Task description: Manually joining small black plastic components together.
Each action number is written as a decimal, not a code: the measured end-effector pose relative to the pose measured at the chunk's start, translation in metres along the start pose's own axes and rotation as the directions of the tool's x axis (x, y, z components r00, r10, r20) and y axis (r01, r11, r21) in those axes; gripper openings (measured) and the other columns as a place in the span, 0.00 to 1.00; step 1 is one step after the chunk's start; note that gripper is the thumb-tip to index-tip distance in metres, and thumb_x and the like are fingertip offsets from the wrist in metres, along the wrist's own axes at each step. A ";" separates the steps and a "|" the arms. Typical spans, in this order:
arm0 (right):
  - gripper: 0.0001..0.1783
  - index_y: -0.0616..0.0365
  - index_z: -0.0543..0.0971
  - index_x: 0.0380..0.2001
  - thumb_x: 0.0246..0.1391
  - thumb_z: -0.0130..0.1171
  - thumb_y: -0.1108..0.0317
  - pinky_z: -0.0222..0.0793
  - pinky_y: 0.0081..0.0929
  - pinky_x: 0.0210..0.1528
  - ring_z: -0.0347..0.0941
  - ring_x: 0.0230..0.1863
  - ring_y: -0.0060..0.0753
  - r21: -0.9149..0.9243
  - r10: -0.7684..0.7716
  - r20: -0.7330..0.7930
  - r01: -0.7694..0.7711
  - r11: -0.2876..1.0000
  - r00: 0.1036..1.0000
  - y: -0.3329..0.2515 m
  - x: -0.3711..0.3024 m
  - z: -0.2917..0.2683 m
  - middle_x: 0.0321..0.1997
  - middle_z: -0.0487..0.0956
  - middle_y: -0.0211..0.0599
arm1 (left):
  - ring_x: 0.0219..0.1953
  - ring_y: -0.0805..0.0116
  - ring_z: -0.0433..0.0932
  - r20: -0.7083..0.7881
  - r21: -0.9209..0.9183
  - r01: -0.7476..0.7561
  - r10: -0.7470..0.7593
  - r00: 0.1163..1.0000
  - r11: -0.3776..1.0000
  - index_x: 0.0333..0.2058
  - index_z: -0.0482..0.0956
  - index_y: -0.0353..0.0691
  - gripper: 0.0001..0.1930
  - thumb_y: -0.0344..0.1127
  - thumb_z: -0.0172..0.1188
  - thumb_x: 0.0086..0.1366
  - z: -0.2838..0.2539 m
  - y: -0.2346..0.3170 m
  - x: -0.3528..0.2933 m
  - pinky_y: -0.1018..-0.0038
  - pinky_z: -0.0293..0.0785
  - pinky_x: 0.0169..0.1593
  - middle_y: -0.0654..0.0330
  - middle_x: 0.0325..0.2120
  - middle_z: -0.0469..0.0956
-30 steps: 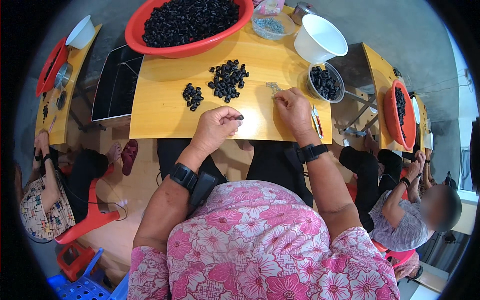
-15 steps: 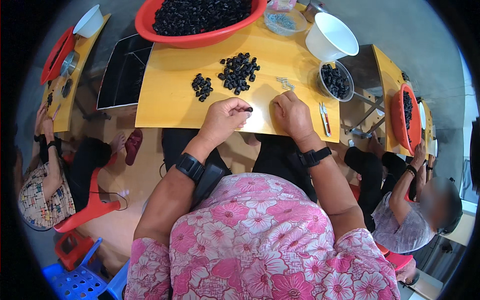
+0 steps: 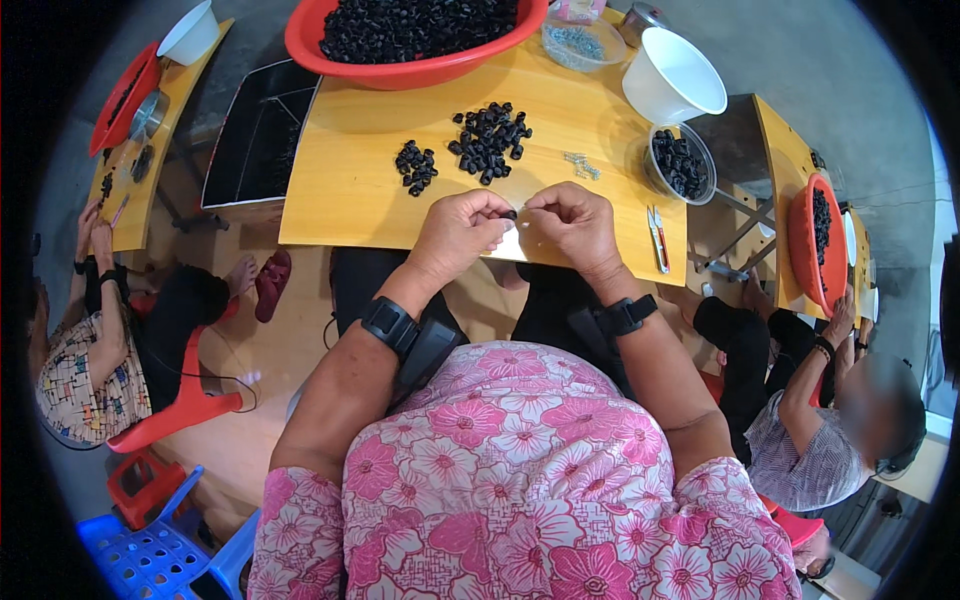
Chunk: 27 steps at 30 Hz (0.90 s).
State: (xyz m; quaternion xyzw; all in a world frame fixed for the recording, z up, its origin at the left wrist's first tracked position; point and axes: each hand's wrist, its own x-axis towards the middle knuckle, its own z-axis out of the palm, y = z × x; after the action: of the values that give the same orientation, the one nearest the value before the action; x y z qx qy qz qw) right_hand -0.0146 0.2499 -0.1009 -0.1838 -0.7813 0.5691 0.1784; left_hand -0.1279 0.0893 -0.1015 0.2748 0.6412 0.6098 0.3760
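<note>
At the table's front edge, my left hand (image 3: 462, 232) pinches a small black plastic piece (image 3: 510, 214) between thumb and fingertips. My right hand (image 3: 575, 228) is beside it, thumb and forefinger pressed together close to that piece; whatever they hold is too small to name. Just beyond my hands lie a larger heap of black pieces (image 3: 492, 142) and a smaller heap (image 3: 415, 168) to its left. Several small silver metal pins (image 3: 581, 165) lie past my right hand. Thread snips with red handles (image 3: 658, 240) rest to the right of it.
A red basin (image 3: 410, 73) full of black pieces stands at the back. Rightward are a clear bowl of metal pins (image 3: 582, 45), a white bucket (image 3: 675, 75) and a clear tub of black pieces (image 3: 682, 163). A black bin (image 3: 255, 150) adjoins the table's left. Co-workers sit on both sides.
My right hand has moved left from the table and up to the black piece in my left hand, its fingers now pinched. The whole view has shifted slightly.
</note>
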 end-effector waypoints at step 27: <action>0.12 0.66 0.78 0.42 0.52 0.60 0.81 0.73 0.16 0.35 0.75 0.31 0.17 0.214 0.153 0.115 -0.175 0.961 0.982 -0.022 -0.003 0.011 0.30 0.79 0.30 | 0.25 0.81 0.76 -0.005 -0.025 0.015 -0.016 1.000 1.000 0.37 0.80 0.32 0.07 0.27 0.60 0.61 -0.004 -0.002 0.001 0.82 0.75 0.31 0.64 0.24 0.78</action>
State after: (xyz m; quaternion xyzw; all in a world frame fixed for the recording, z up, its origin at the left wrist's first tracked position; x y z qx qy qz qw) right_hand -0.0187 0.2333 -0.0828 -0.1989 -0.7022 0.6744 0.1120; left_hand -0.1310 0.0876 -0.1037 0.2635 0.6368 0.6156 0.3823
